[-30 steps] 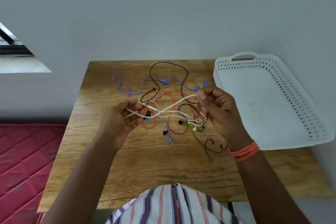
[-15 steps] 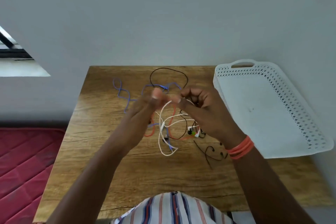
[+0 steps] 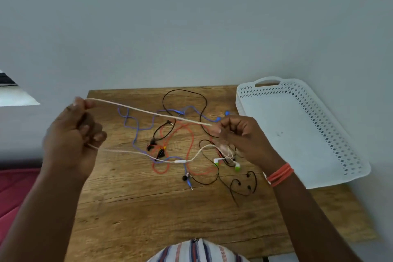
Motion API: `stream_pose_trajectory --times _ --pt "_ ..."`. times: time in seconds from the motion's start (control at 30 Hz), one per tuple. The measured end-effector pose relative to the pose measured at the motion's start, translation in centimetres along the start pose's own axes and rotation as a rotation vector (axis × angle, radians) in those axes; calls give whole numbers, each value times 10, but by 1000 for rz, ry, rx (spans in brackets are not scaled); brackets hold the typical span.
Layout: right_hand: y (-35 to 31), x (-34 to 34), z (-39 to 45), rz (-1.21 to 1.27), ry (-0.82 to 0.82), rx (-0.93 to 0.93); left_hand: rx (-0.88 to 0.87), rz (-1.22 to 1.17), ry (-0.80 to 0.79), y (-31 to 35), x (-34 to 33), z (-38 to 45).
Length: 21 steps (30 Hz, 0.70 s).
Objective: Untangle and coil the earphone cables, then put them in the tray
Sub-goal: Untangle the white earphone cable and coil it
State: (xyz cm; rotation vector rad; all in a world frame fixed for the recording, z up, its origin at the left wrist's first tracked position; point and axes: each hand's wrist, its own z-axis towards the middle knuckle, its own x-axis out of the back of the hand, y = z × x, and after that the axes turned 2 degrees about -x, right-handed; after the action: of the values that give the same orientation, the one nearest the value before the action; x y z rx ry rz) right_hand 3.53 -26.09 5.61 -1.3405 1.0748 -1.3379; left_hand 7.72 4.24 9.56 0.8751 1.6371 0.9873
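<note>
A white earphone cable (image 3: 148,112) is stretched taut between my two hands above the wooden table (image 3: 161,215). My left hand (image 3: 73,138) grips one part of it at the left, raised off the table edge. My right hand (image 3: 240,138) pinches the other end and holds several white loops below its palm. A second white strand with an inline remote (image 3: 179,161) sags between the hands, and two green-tipped earbuds (image 3: 237,167) hang under my right hand. Blue (image 3: 136,132), orange (image 3: 191,144) and black (image 3: 204,110) cables lie tangled on the table.
A white perforated tray (image 3: 344,140) with a handle stands at the table's right side, against the grey wall. A red mattress (image 3: 12,189) lies left of the table. Another black earphone (image 3: 244,187) lies near my right wrist.
My hands were close together over the tangle; now my left hand has pulled far to the left and up, drawing the white cable out into a straight taut line. The camera view has tilted upward.
</note>
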Motion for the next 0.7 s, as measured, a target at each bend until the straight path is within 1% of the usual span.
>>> stream_pose_trajectory --times 0.07,0.13,0.2,0.23,0.27,0.3,0.33,0.37,0.4,0.43,0.47,0.5,0.53,0.57,0.63,0.7 --pt "-1 -1 2 74 6 11 -7 143 48 -2 6 0" --pt "-8 -4 2 139 -28 18 2 387 30 -10 8 -1" --pt "-15 -9 1 147 -89 28 -31 764 -24 -21 8 -3" --pt "-19 -11 1 146 -125 28 -73 970 -38 -26 5 -7" --pt "-21 -15 1 149 -160 19 -150 1093 -58 -29 0 -14" --pt "-24 -19 0 151 -189 16 -252 1083 -123 -32 -7 -20" --pt "-26 -24 0 153 -214 19 -323 987 -239 -34 -16 -28" --pt "-28 -29 -1 159 -234 24 -332 863 -393 -37 -26 -35" --pt "-29 -33 -2 168 -245 25 -294 781 -549 -41 -37 -42" --pt "-30 -37 -3 175 -251 25 -250 758 -668 -46 -46 -48" --pt "-30 -39 -4 178 -242 25 -248 751 -731 -51 -52 -52" --pt "-29 -40 -4 170 -224 27 -268 731 -728 -54 -56 -54" --pt "-28 -39 -4 153 -200 26 -287 696 -679 -57 -57 -53" --pt "-26 -36 -5 123 -173 21 -290 650 -611 -57 -56 -51" --pt "-20 -31 -9 61 -142 -10 -237 558 -456 -56 -49 -45" --pt "-12 -29 -16 12 -174 -53 -184 490 -277 -54 -39 -36"
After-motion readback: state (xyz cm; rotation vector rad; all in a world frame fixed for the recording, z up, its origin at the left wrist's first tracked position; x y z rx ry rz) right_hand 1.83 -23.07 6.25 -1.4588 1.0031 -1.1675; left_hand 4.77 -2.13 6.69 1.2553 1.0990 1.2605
